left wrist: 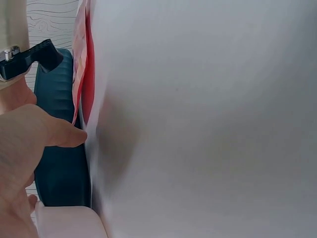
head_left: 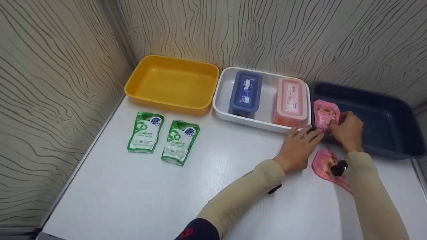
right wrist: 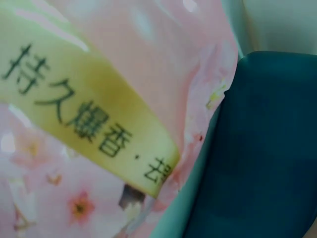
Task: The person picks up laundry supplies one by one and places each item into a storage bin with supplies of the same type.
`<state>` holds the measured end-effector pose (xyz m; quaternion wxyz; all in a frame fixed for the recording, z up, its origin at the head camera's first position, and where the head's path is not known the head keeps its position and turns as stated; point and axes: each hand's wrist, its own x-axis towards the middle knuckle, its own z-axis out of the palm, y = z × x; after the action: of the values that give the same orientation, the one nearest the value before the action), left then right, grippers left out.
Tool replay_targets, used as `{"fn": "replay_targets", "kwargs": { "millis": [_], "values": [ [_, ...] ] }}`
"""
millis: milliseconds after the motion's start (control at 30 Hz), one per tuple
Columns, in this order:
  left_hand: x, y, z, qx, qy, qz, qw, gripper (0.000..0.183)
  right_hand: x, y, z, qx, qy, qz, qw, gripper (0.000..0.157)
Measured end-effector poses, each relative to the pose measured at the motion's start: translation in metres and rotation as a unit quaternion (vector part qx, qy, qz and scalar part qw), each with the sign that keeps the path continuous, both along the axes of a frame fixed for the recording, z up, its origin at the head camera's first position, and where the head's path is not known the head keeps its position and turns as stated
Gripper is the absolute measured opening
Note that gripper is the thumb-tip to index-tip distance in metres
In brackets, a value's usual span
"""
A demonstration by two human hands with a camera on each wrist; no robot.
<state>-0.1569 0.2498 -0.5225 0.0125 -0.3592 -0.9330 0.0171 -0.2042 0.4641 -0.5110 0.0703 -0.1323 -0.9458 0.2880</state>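
Note:
My right hand (head_left: 350,130) pinches the right edge of a pink pouch (head_left: 325,113) at the left end of the dark blue tray (head_left: 400,151). The left hand (head_left: 298,148) lies palm down, fingers extended, with its fingertips at the white tray's front corner and the pouch's lower end. A second pink pouch (head_left: 322,163) lies on the table, partly hidden by the right wrist and its camera. In the left wrist view the left thumb (left wrist: 69,135) points towards a pink pouch (left wrist: 81,64). Pink printed film (right wrist: 148,64) fills much of the right wrist view; which pouch, I cannot tell.
The white tray (head_left: 218,111) holds a blue-lidded box (head_left: 247,91) and a pink-lidded box (head_left: 292,100). A yellow tray (head_left: 173,83) stands to its left. Two green-and-white pouches (head_left: 145,132) lie in front of the yellow tray. A patterned wall rises behind the trays.

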Motion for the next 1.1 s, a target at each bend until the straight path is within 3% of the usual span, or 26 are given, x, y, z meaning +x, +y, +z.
{"fn": "replay_targets", "kwargs": {
  "millis": [400,767,967,1100],
  "values": [
    [0.001,0.000,0.001,0.001,-0.006,0.002,1.0000,0.097,0.002,-0.002,0.000,-0.019,0.000,0.000,1.000,0.057],
    [0.003,0.002,0.000,0.002,-0.009,0.006,0.9999,0.098,0.012,-0.005,0.003,-0.040,0.072,0.013,0.997,0.041],
    [0.001,0.005,0.002,-0.003,-0.008,0.013,0.9999,0.102,0.026,0.000,0.015,-0.039,0.128,0.021,0.991,0.032],
    [0.001,0.004,0.001,-0.005,-0.009,0.015,0.9998,0.102,0.045,0.002,0.021,-0.026,0.131,0.040,0.990,0.030]
  ]
}}
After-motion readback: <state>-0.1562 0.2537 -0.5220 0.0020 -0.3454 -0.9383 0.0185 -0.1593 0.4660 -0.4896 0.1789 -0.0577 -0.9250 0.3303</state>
